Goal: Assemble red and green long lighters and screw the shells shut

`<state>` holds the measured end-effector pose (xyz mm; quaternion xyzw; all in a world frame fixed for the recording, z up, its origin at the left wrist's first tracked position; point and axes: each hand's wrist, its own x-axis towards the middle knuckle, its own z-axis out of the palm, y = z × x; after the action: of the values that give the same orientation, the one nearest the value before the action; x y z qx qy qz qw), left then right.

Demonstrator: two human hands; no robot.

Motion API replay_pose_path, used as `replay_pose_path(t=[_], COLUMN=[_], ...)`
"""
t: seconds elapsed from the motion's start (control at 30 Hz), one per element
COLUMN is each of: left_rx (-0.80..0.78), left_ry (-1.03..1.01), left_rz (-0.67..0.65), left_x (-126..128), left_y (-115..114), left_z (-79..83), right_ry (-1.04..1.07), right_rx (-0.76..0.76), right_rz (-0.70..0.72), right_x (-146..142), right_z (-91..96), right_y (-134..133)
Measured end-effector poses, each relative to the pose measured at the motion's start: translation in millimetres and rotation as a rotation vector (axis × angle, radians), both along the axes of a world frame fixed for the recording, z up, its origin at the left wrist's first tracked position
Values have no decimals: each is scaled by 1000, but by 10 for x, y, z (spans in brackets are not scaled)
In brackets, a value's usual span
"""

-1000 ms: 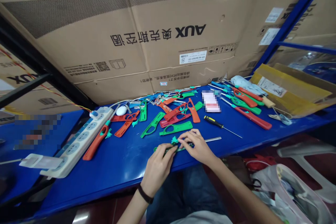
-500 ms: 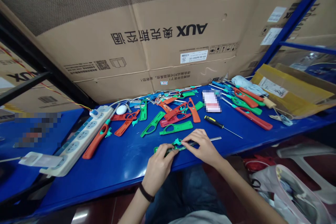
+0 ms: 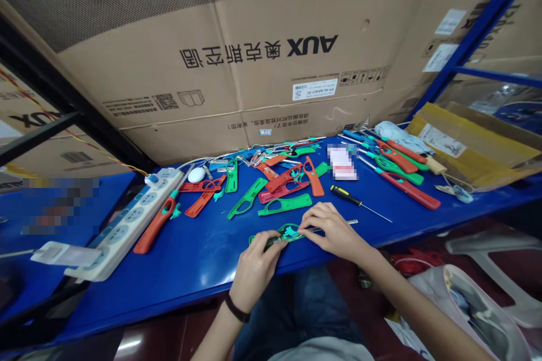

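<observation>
My left hand [image 3: 257, 271] grips the near end of a green plastic lighter casing [image 3: 277, 235], which lies low over the blue table's front edge. My right hand [image 3: 332, 231] pinches the casing's teal inner part with its fingertips and lies over a thin metal tube [image 3: 339, 225] running out to the right. The fingers hide much of the casing's middle. Just beyond my hands lies a loose green casing [image 3: 284, 205], and a yellow-and-black screwdriver [image 3: 345, 195] rests to the right of it.
Several orange and green casings and metal parts cover the blue table [image 3: 190, 259]. A white power strip [image 3: 139, 217] lies at the left. Large cardboard boxes [image 3: 254, 56] stand behind the table. A plastic bag [image 3: 470, 310] sits below right.
My right hand has slid a little to the right along the metal tube, and the casing now lies flatter. The whole view has shifted slightly.
</observation>
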<state>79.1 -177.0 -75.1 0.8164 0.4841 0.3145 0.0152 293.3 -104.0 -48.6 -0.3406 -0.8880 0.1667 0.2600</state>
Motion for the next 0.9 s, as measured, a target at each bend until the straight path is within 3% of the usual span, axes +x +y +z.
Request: replay_pose_path(t=[0.2,0.43,0.9], left_rx=[-5,-27,-39], left_ry=[-9,-21,-61], left_rz=[13,-1,-4], left_x=[-17,-33,-31], left_y=[5,21,23], left_z=[-2,29,40], right_ry=[8,-94,42], right_rx=[-32,20,-18], right_rz=[-7,99,85], right_x=[-30,-44,-25], right_z=[-55,67,-15], right_y=[6,80,14])
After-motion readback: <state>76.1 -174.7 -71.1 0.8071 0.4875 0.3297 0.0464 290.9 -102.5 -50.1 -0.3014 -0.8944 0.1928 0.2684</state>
